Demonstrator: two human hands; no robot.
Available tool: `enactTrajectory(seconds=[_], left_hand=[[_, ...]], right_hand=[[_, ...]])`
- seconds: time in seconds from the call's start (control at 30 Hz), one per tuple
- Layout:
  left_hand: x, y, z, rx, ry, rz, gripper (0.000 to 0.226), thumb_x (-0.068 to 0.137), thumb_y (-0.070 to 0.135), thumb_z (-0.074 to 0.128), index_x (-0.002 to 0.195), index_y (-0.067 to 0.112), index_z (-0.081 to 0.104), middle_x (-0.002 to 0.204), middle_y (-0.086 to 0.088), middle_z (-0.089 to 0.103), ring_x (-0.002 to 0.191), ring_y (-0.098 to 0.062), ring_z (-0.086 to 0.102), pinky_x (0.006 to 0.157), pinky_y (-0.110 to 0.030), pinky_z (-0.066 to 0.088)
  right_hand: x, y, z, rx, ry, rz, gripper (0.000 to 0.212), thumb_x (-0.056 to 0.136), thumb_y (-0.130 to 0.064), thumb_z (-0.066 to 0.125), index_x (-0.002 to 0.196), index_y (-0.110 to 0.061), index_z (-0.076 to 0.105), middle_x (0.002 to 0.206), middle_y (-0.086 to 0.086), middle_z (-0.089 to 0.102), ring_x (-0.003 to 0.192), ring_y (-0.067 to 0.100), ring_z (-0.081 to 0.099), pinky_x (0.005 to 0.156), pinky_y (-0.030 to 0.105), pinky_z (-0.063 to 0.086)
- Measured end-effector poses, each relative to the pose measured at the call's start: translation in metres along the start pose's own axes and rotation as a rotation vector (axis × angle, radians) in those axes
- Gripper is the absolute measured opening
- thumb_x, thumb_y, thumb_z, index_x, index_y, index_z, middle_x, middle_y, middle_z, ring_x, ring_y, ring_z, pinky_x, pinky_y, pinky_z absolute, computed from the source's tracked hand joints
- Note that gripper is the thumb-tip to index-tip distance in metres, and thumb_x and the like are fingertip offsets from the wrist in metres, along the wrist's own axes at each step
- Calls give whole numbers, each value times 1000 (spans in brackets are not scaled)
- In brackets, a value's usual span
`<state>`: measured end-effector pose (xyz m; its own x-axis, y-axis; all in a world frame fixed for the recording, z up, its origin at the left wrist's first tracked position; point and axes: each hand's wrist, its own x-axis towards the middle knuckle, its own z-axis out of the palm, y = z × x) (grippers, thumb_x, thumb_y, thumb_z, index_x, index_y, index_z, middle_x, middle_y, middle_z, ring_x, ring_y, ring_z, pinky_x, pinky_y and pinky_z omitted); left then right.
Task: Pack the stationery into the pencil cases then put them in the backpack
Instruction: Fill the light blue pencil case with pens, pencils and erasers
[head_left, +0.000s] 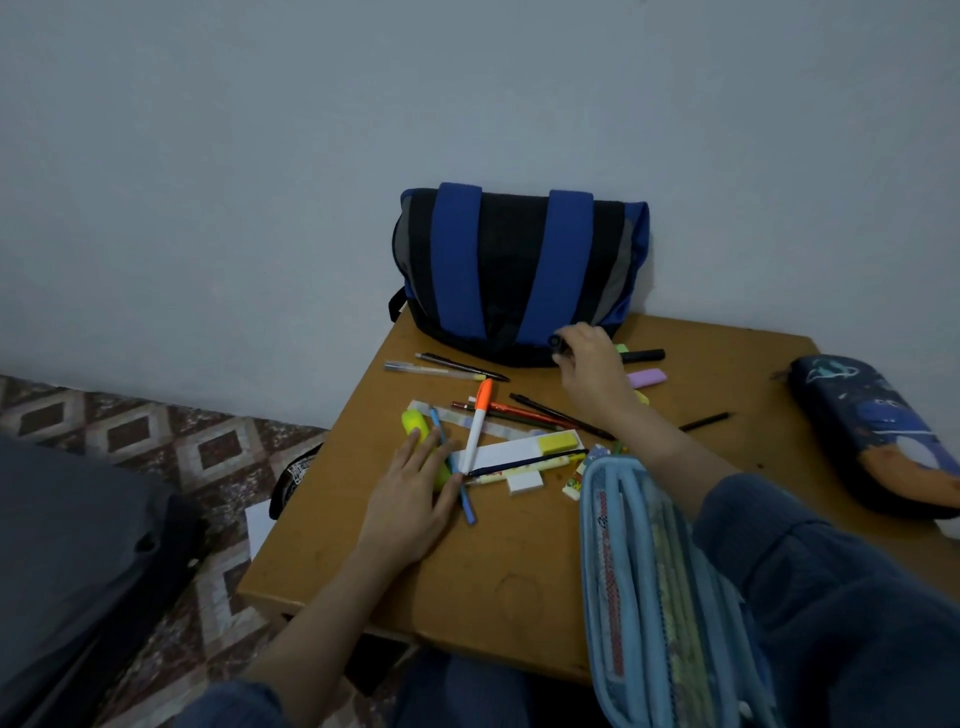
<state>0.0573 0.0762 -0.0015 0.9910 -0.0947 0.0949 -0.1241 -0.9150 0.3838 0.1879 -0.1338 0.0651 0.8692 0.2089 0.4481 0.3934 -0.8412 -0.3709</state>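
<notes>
Left hand (410, 493): lies flat on the table (363, 561), fingers straight and slightly spread. The fingertips rest on a yellow highlighter (415, 423) and a blue pen (452, 467); the pen runs under the fingers and out beside the palm. Nothing is gripped.

Right hand (592, 364): reached forward to the foot of the backpack (519, 270), fingers curled round a dark pen (555, 341) whose round end shows at the thumb side. A black barrel (644, 356) shows on the far side of the hand; whether it belongs to the same pen cannot be told.

Backpack: stands at the far edge of the table against the wall, blue straps facing the camera. No opening can be seen from this side.

Blue case (649, 571): lies open at the near right of the table, beneath the right forearm, compartments exposed. Dark case (872, 431): at the far right of the table, well apart from both hands; whether it is zipped cannot be told.

Loose stationery between the hands: an orange-capped marker (478, 426) lying across a clear ruler (493, 426) and a white pad (498, 454); a yellow eraser (558, 442) on the pad; a white eraser (525, 480) just below it; several pencils (540, 415) fanned near the right wrist. A purple highlighter (647, 378) lies just right of the right hand. Two pens (447, 368) lie in front of the backpack, left of the right hand.
</notes>
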Motion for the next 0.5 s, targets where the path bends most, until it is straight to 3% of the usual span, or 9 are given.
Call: enactTrajectory(seconds=[0.1, 0.2, 0.3, 0.4, 0.5], left_hand=[[0, 15, -4, -84, 161, 22, 64, 89, 57, 21, 136, 21, 46, 155, 2, 21, 143, -11, 6, 114, -28, 8], [0, 54, -10, -229, 277, 36, 32, 95, 31, 48, 120, 15, 60, 137, -1, 48, 131, -16, 33, 110, -31, 28], [-7, 92, -5, -252, 176, 140, 19, 93, 25, 51, 98, 14, 66, 101, 1, 62, 103, -12, 46, 91, -27, 39], [-18, 113, 3, -222, 4, 160, 22, 92, 32, 50, 88, 16, 65, 88, 2, 62, 87, -12, 53, 74, -25, 43], [-28, 123, 7, -192, -147, 148, 25, 92, 39, 50, 81, 18, 59, 79, 1, 60, 72, -13, 55, 64, -28, 46]], right_hand=[[-7, -9, -33, 276, 166, 150, 13, 90, -7, 55, 100, 2, 60, 93, 15, 62, 88, 27, 55, 76, 29, 40], [-18, -5, -55, 550, 188, 400, 10, 91, -11, 57, 95, -2, 58, 84, 10, 60, 82, 28, 62, 75, 39, 54], [-33, 6, -66, 732, 151, 533, 10, 90, -9, 58, 98, -6, 53, 90, 15, 62, 79, 33, 68, 66, 46, 59], [-53, 12, -81, 871, 144, 591, 38, 89, -2, 59, 120, -15, 42, 93, 14, 59, 65, 24, 67, 50, 33, 58], [-73, 15, -92, 908, 117, 585, 42, 87, 2, 59, 118, -19, 40, 91, 17, 58, 63, 24, 65, 47, 29, 57]])
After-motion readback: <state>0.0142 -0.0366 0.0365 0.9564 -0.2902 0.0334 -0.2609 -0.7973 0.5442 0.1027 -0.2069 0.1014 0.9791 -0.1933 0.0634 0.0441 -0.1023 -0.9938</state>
